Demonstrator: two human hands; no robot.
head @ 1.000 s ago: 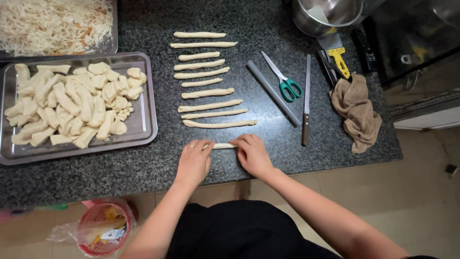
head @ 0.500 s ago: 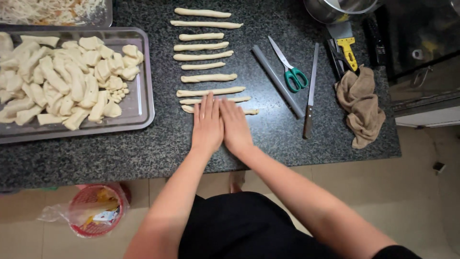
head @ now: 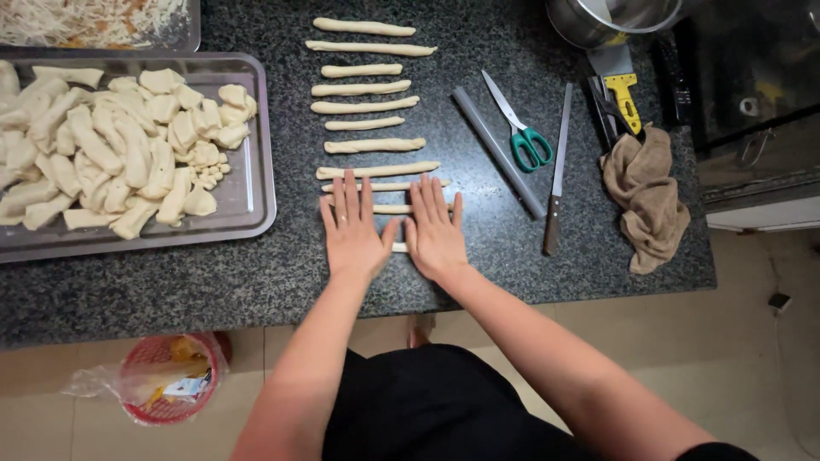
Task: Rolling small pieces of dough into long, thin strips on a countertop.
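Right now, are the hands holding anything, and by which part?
Nothing is gripped. The left hand and right hand lie flat, palms pressing a dough piece on the counter.

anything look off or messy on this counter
Nothing is spilled or broken. The rolled pale dough sticks lie in a column but differ in length. The crumpled brown cloth hangs over the dark speckled stone counter edge.

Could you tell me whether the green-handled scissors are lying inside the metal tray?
No, the scissors lie on the dark counter, right of the dough ropes.
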